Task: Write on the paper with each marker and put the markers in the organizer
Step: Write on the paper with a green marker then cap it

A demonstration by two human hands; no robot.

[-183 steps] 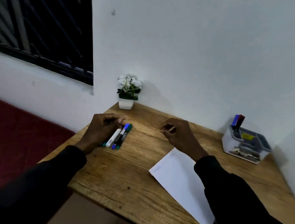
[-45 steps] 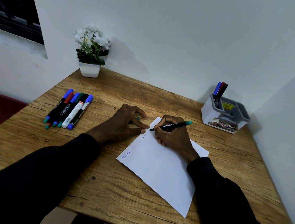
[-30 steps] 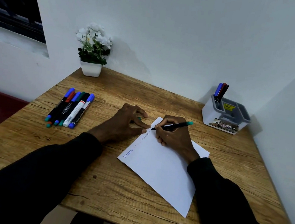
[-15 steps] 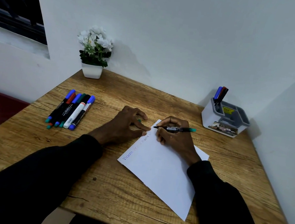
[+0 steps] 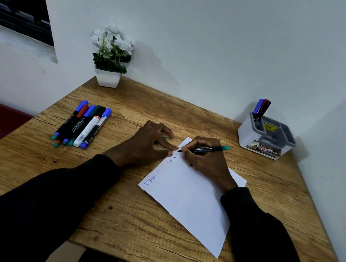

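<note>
Head view shows your right hand point(image 5: 205, 160) pinching a green-capped marker point(image 5: 205, 149), its tip down at the far corner of the paper point(image 5: 190, 199), where a line of faint writing runs along the left edge. Your left hand point(image 5: 148, 147) rests on the table point(image 5: 156, 232) with fingers loosely spread, two fingertips pressing the sheet's edge; something small and green, likely the cap, sits under those fingers, though you cannot tell for sure. The main risk is the tip running off the corner onto the wood, since you are writing right at the paper's end. If your left fingertips lift, the sheet could slide or rotate under the stroke and smear the ink. Your right palm lies over the page, so dragging it across fresh lettering could smudge it. The loose cap could roll away if you release it carelessly. Six more markers point(image 5: 82, 124) lie in a row well to the left, and the organizer point(image 5: 264, 139) stands at the far right, already holding a few markers.
</note>
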